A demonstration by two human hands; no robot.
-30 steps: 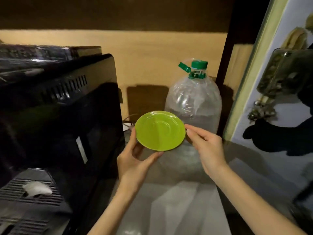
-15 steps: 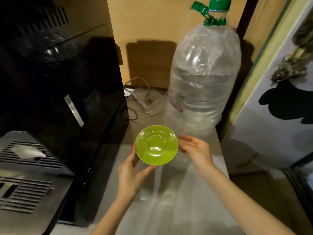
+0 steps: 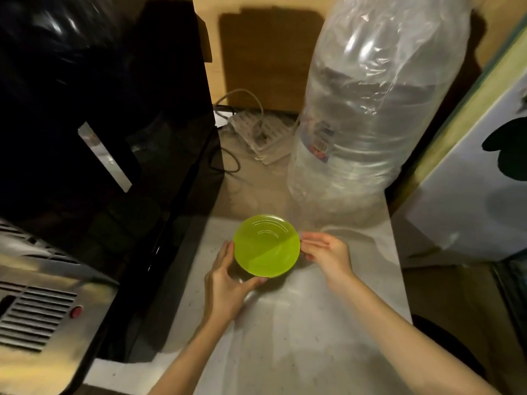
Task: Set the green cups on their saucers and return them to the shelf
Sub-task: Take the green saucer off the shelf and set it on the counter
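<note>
Saucer: the green saucer (image 3: 266, 246) is sitting between both hands, low over the pale counter (image 3: 299, 337); whether its base is touching the surface I cannot tell.
Left hand: the left hand (image 3: 228, 283) is cupping the saucer's near-left rim, thumb reaching along the front edge, its grip closed lightly on the rim.
Right hand: the right hand (image 3: 325, 252) is pinching the right rim with its fingertips, so this grip is also clamped on the saucer.
Cups: no green cup is showing anywhere in this view, and no shelf either.
Saucer contents: the saucer is lying empty, only its raised rings catching the light.
Water bottle: a large clear water bottle (image 3: 368, 115) is standing just behind the saucer, wrapped in a thin plastic bag; it looks partly filled, with the waterline around its upper half.
Risk, slipping: the saucer looks smooth and is being held by its edges only, so a loosening pinch on one side is likely tipping it onto the counter.
Risk, crowding: the black appliance (image 3: 108, 124) is standing close on the left and the bottle close behind, so a cup brought in carelessly could be knocking either.
Risk, cable: a power strip (image 3: 262, 138) and its cord are lying at the back, near the bottle; spilled water would be running toward them.
</note>
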